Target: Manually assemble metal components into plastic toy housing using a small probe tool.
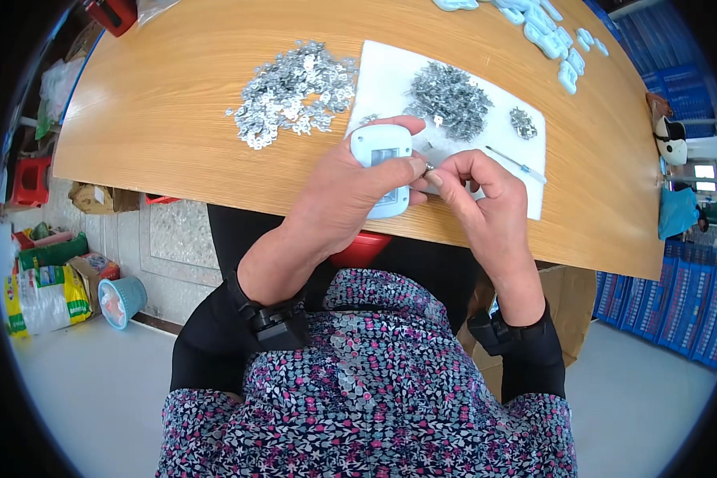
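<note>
Spanning the view: table [151, 119], smooth, wood-grained. Upon it: mat [382, 72], white, flat; plates [299, 95], thin shiny metal, heaped; clips [452, 99], spiky metal, massed on mat. Above near edge: casing [385, 141], pale blue, rounded, clamped in left hand [344, 182]. Beside casing: metal bit [429, 166], tiny, pinched in right hand [490, 191].

A rounded, windowed blue casing [382, 141] is held beside a small metal piece [429, 166].
</note>
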### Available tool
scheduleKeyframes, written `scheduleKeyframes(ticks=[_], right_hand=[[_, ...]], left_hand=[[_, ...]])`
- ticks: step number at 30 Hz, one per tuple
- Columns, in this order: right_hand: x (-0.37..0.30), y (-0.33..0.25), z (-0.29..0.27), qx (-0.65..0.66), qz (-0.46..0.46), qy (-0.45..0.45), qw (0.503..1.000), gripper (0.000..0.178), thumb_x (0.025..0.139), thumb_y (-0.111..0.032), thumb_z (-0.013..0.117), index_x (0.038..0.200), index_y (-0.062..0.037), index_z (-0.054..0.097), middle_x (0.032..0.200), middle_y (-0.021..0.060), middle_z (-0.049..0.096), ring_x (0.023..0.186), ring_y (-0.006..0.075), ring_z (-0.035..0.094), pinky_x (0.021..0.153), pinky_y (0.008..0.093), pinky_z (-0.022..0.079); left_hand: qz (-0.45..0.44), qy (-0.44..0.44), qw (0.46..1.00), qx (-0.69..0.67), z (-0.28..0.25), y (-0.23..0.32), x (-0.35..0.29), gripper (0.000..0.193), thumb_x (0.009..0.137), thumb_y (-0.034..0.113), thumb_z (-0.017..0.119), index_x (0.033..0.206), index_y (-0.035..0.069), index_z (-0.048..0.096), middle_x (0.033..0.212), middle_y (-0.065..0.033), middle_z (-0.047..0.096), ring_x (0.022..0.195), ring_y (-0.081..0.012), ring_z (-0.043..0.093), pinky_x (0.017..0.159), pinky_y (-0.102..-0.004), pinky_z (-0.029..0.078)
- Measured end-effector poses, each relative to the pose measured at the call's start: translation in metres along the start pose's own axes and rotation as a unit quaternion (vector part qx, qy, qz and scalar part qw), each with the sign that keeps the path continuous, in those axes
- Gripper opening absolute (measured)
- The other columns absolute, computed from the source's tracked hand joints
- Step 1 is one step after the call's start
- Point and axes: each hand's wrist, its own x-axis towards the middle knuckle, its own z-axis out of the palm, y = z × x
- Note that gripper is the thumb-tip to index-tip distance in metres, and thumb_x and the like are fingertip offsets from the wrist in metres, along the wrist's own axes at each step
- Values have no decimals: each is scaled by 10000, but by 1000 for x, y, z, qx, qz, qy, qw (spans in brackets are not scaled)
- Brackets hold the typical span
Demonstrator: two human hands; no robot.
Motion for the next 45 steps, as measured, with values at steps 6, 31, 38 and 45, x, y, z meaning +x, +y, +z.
scheduleKeyframes(ticks=[6, 31, 38, 45], right_hand=[[-2, 6, 11, 174, 45, -6, 984, 103, 957, -80, 631, 1030, -7, 632, 915, 40, 665, 827, 112, 598, 782, 250, 484], [24, -23, 17, -263, -231, 0, 937, 101, 830, -44, 728, 891, -32, 648, 818, 60, 663, 699, 221, 598, 664, 337, 448], [16, -15, 14, -252, -225, 1, 941, 261, 814, -96, 715, 1072, -77, 678, 915, 61, 661, 838, 254, 643, 747, 358, 485], [14, -21, 12, 123, 53, -61, 989, 210, 971, -118, 615, 1130, 16, 643, 894, 53, 673, 762, 130, 647, 709, 274, 512]], left_hand=[[11, 8, 1000, 0, -4, -3, 1, 477, 889, 73, 681, 1331, 11, 515, 976, -76, 655, 840, -144, 676, 756, -268, 582], [-122, 2, 991, -53, -5, 0, 2, 578, 1079, 473, 238, 1216, -5, 532, 923, -138, 670, 756, -244, 701, 675, -437, 631], [-117, 12, 992, -43, -4, 3, 2, 575, 1078, 471, 237, 1201, 0, 542, 934, -148, 684, 743, -234, 702, 636, -390, 616], [-68, 2, 997, 24, -7, -2, -1, 539, 1083, 439, 286, 1330, 21, 519, 949, -125, 671, 722, -242, 706, 641, -365, 625]])
